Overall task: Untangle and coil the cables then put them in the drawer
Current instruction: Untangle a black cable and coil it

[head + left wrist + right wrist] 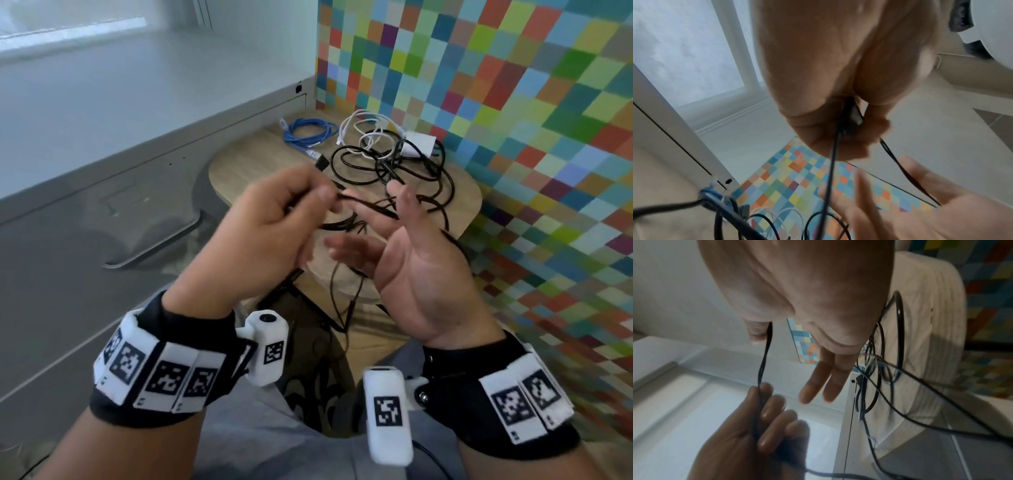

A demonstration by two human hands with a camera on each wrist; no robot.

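A black cable (394, 164) lies tangled on the round wooden stool (239, 168), with one strand lifted toward me. My left hand (325, 195) pinches that strand (830, 170) between curled fingers, and a plug end shows inside the grip (855, 123). My right hand (370, 219) is held palm up with straight fingers. The strand (763, 363) runs from the left hand's fingers (764, 418) up past the right thumb (756, 332). A coiled blue cable (308, 132) and a white cable (370, 130) with a white charger (419, 144) lie at the stool's far side.
A grey cabinet with a shut drawer (85, 222) and a metal handle (154, 253) stands to the left of the stool. A wall of coloured squares (513, 85) rises behind and to the right. Black loops hang off the stool's near edge (342, 301).
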